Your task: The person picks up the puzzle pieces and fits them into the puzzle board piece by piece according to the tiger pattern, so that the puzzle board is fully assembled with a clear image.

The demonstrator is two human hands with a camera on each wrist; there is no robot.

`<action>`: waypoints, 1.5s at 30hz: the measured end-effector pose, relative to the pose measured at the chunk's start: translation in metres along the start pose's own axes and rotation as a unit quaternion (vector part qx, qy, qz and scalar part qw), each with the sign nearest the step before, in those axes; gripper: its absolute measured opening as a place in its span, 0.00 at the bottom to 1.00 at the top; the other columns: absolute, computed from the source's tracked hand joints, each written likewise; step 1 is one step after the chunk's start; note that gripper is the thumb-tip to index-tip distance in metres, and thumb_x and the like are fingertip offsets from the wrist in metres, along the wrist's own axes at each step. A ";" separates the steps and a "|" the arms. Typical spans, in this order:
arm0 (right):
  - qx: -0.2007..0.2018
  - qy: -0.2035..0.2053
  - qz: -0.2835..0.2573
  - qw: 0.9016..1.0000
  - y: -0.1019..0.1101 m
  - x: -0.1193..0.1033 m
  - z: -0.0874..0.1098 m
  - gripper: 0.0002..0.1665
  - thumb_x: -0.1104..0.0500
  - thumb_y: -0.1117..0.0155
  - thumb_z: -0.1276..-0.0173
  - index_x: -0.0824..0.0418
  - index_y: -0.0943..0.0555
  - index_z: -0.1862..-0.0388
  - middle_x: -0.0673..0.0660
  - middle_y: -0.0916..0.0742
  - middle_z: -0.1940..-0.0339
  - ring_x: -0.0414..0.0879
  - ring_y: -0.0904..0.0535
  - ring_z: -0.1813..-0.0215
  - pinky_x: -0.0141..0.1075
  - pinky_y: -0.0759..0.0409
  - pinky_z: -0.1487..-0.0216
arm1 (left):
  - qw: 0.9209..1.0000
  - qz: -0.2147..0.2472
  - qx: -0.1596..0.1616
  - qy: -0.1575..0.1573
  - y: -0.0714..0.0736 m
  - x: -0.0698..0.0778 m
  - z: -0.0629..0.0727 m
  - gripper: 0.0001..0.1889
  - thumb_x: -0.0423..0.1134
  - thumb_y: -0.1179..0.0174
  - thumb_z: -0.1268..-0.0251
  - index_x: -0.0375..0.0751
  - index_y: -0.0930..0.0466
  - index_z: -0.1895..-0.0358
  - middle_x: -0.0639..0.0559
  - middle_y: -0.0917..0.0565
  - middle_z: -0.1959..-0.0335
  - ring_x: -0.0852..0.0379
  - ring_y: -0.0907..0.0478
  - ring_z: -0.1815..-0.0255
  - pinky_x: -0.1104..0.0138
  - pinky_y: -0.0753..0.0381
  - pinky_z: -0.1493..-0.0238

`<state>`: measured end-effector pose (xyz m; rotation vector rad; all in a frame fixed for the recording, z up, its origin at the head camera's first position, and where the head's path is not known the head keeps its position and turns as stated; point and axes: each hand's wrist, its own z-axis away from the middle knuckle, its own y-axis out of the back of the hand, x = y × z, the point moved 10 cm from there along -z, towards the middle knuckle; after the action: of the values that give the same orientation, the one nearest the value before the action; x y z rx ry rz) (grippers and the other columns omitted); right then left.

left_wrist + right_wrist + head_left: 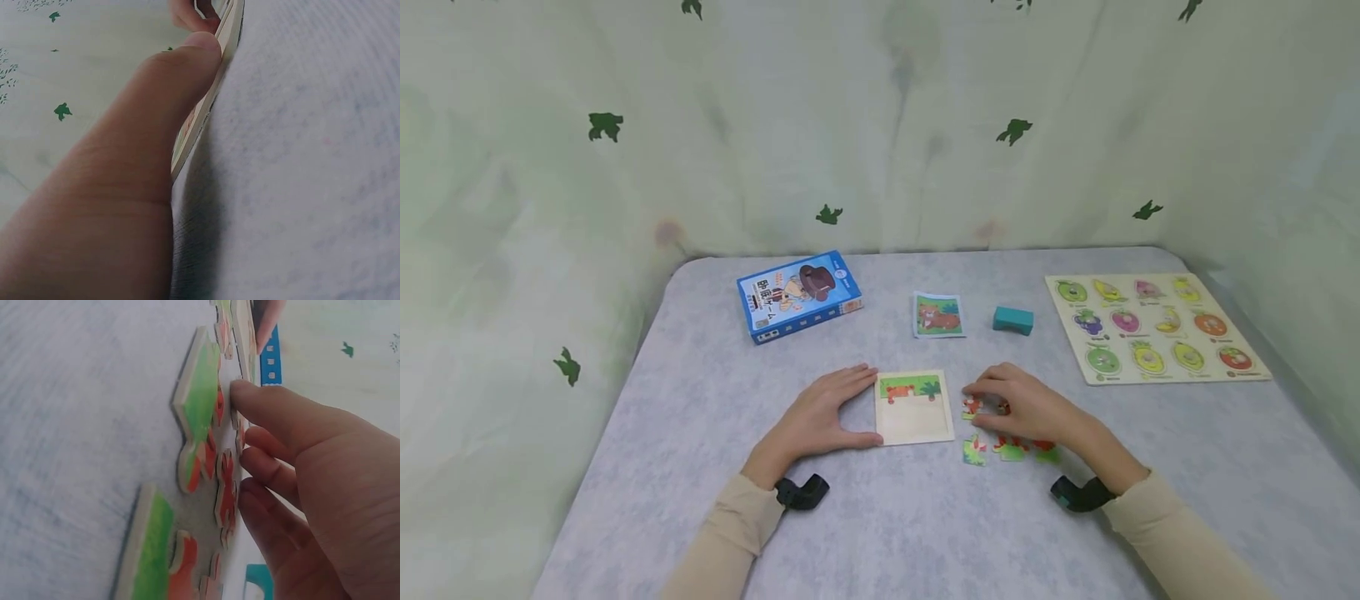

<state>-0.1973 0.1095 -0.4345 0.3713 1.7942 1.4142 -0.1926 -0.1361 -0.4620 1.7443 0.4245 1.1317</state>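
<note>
My left hand (823, 417) lies along the left side of a square wooden puzzle tray (913, 425), thumb and fingers spread and touching its left corners. A strip of picture with an orange animal and greenery (910, 388) fills the tray's top part; bare wood shows below. To the right, my right hand (1030, 404) pinches a small puzzle piece (972, 406) between thumb and fingers, close over the table. In the right wrist view its thumb (262, 403) presses against the piece's near edge. Several loose pieces (199, 394), green and red, lie under and in front of this hand.
Behind the tray lies a picture card with a brown bear (938, 317), beside a teal block (1012, 320). A blue game box (800, 296) sits at the back left. On the right is a fruit puzzle board (1157, 329). A leaf-patterned curtain (880, 125) hangs behind the table.
</note>
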 end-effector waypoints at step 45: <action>0.006 0.013 -0.018 1.000 0.002 -0.014 -0.013 0.20 0.48 0.27 0.30 0.49 0.12 0.41 0.43 0.15 0.53 0.38 0.22 0.53 0.33 0.18 0.53 | 1.000 -0.003 0.000 0.003 0.000 0.002 -0.001 0.53 0.73 0.30 0.48 0.50 0.34 0.21 0.53 0.32 0.21 0.50 0.38 0.19 0.47 0.36 0.21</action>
<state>-0.1984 0.0918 -0.4262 0.3267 1.8221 1.3907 -0.1922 -0.1345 -0.4615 1.7400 0.4335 1.1320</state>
